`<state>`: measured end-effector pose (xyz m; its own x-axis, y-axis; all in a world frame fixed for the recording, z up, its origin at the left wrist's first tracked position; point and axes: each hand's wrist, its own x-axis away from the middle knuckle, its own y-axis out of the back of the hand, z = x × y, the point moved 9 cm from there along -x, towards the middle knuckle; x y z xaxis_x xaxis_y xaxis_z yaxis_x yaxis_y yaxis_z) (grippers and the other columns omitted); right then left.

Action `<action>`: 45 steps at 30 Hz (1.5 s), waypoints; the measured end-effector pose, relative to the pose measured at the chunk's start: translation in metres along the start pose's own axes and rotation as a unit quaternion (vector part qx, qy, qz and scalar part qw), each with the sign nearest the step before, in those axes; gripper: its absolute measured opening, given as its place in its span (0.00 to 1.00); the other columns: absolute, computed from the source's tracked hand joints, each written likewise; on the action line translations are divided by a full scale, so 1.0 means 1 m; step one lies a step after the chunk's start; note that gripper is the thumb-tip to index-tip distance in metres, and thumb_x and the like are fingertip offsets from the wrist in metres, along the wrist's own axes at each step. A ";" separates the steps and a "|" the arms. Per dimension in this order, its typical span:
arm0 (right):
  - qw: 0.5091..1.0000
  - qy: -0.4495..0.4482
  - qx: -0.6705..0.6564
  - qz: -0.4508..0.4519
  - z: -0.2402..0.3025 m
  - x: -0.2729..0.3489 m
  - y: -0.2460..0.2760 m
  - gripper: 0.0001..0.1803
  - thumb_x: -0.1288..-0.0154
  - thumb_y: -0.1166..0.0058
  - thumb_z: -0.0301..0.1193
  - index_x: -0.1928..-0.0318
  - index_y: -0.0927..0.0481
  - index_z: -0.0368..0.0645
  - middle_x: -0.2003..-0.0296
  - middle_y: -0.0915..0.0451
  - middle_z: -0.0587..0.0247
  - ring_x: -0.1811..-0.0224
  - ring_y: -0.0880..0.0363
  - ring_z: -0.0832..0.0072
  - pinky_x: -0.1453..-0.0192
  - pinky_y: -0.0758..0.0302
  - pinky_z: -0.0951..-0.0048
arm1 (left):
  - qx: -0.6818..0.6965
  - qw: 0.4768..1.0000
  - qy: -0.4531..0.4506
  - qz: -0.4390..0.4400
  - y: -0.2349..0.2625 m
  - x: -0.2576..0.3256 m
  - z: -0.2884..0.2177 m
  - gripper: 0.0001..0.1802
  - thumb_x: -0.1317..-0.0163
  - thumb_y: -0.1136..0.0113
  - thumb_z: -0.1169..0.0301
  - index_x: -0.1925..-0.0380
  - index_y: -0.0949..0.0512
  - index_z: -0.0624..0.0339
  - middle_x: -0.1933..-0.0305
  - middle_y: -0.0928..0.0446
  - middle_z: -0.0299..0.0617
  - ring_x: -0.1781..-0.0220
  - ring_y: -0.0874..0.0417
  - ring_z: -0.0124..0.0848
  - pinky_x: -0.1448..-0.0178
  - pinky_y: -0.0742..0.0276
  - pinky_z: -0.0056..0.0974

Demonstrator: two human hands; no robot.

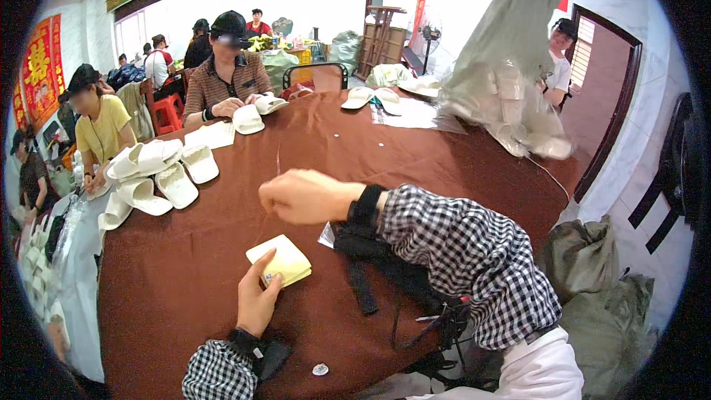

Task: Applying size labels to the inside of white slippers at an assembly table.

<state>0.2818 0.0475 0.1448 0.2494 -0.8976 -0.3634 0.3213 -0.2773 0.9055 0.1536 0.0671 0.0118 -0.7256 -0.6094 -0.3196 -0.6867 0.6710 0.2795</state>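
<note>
My left hand grips a small pale yellow square pad by its near left edge, thumb and index finger showing on it. The pad looks layered or folded; whether it is cloth or paper I cannot tell. Above and beyond it, my right hand is raised with its fingers pinched together. A faint thread shows at those fingers, and a thin line also runs down toward the pad. Whether a needle is in the fingers I cannot tell. Both forearms wear black-and-white checked sleeves.
A brown cloth covers the table. White slippers lie at the left; a person handles more across the table. Black straps lie under my right forearm. A large translucent bag with slippers stands at the right, near sacks.
</note>
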 end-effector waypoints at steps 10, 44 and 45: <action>0.844 -0.478 0.132 -0.202 -0.253 0.188 0.123 0.51 0.46 0.35 0.46 0.29 0.45 0.34 0.33 0.41 0.33 0.32 0.40 0.40 0.28 0.41 0.52 | 0.013 1.000 0.012 0.004 -0.003 -0.003 0.003 0.26 0.42 0.45 0.82 0.40 0.29 0.70 0.45 0.23 0.50 0.45 0.22 0.33 0.39 0.29 0.35; 0.789 -0.485 0.374 -0.043 -0.269 0.349 0.092 0.09 0.43 0.47 0.27 0.64 0.16 0.39 0.61 0.17 0.47 0.56 0.17 0.55 0.52 0.20 0.57 | 0.065 0.995 0.068 0.018 -0.010 0.000 -0.003 0.26 0.37 0.49 0.83 0.37 0.32 0.72 0.42 0.25 0.46 0.45 0.24 0.29 0.39 0.30 0.33; 0.790 -0.483 0.376 -0.042 -0.274 0.349 0.092 0.09 0.43 0.47 0.27 0.64 0.16 0.39 0.61 0.17 0.47 0.56 0.17 0.55 0.52 0.20 0.57 | 0.040 0.997 0.059 0.023 -0.010 0.001 -0.006 0.26 0.37 0.48 0.83 0.37 0.32 0.71 0.42 0.26 0.46 0.45 0.24 0.29 0.38 0.30 0.33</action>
<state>0.6490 -0.1974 0.0415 -0.6730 -0.6076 -0.4217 -0.4244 -0.1497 0.8930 0.1595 0.0570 0.0136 -0.7592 -0.6197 -0.1991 -0.6508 0.7279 0.2161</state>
